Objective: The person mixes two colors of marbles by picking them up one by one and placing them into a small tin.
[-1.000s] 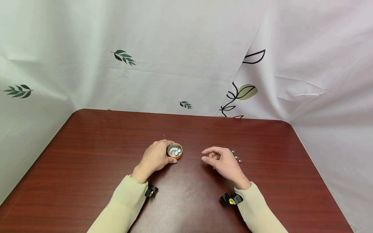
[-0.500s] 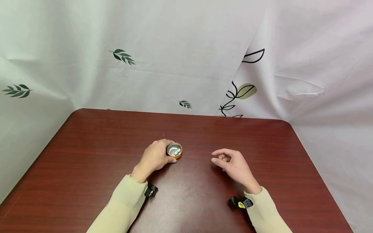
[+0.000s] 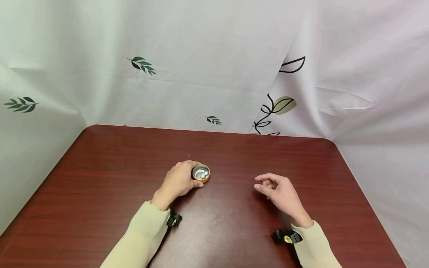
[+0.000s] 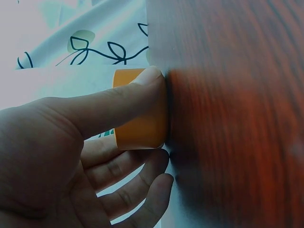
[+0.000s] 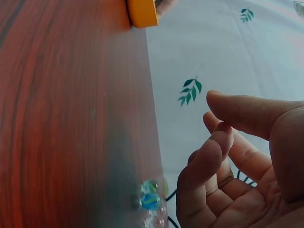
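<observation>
"So, how is the step best handled, working from the near side?"

"By the right hand first, it seems. It is raised over the table, thumb and forefinger held apart, other fingers loosely curled, and nothing is seen to be held in it. The gap is best narrowed only when one of the marbles lies squarely between the tips; a slick, round piece could be shot aside by a hasty pinch."

"And on the left?"

"There an orange cup, mouth upward, is gripped by the left hand: its near side is pressed by the thumb, its far side by bent fingers. It is stood on the table, well apart from the right hand, and should be steadied so that it is not tipped. Something shiny inside is too small to be told."

"Where are the marbles to be found?"

"On the table, close by the right hand's fingers. In the head view they are mostly hidden by that hand, so they are better judged from the right wrist. Farther off, beyond the table's edge, a white cloth printed with leaves is hung."
</observation>
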{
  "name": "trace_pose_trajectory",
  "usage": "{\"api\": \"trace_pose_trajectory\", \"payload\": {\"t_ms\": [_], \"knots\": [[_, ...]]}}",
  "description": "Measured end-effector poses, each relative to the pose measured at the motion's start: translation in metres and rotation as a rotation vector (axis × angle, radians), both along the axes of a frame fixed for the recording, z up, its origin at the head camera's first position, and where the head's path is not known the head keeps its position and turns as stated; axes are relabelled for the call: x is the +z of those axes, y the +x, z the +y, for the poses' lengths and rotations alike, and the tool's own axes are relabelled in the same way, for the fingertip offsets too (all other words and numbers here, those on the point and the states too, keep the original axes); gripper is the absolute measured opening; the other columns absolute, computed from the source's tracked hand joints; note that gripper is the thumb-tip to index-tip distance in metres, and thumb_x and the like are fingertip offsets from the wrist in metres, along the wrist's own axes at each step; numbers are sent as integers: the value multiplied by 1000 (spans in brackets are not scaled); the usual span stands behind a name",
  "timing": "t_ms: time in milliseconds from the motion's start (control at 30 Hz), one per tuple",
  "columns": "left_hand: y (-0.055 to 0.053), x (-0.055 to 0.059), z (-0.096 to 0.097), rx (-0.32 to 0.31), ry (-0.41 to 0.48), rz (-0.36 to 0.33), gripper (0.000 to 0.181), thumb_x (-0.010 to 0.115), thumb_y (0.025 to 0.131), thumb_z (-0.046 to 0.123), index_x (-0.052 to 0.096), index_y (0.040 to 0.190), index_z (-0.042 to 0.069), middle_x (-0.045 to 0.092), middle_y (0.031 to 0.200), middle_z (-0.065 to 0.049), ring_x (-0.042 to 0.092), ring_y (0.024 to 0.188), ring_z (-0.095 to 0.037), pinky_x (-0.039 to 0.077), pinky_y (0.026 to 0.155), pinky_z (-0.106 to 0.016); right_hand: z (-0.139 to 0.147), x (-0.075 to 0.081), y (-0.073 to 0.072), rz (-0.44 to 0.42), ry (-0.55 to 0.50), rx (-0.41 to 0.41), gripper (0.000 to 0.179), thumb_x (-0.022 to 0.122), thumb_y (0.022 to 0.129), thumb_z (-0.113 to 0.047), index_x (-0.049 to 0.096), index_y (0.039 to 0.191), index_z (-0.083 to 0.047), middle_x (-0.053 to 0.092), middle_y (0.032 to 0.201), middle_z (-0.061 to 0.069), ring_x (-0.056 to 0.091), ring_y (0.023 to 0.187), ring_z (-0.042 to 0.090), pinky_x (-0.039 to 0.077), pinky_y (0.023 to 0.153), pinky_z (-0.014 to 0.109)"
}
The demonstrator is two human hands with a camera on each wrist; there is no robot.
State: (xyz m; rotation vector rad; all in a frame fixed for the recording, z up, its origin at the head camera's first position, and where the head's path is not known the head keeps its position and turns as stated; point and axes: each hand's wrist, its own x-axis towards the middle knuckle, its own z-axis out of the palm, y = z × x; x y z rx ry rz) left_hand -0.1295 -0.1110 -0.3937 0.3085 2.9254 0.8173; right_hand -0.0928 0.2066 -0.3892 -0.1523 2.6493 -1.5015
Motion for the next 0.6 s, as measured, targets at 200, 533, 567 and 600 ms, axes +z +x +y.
{"api": "trace_pose_trajectory", "payload": {"t_ms": [200,533,567,600], "knots": [[0,-1,1,-4,-1,2,62,92,72,26,68,127,12,68,123,-5,65,107,-27,52,87,-46,10,-2,2,-1,-2,-24,23,79,86,-10,74,108,-3,57,74,6,52,56,12,47,54,26],[0,-1,1,-4,4,2,62,93,72,26,68,127,11,68,121,-5,65,105,-27,52,86,-46,29,-5,4,24,42,-54,26,82,83,-8,74,106,-1,60,76,5,53,60,10,43,55,23],[0,-1,1,-4,4,2,62,93,72,26,68,127,11,68,121,-4,65,105,-27,52,87,-46,30,-5,4,22,37,-55,26,82,83,-8,73,107,0,59,76,5,53,60,10,43,55,23],[0,-1,1,-5,2,1,62,93,72,26,68,127,12,68,121,-4,65,105,-27,52,86,-46,32,-4,3,21,33,-56,27,82,83,-7,73,107,0,59,76,5,53,60,10,43,55,24]]}}
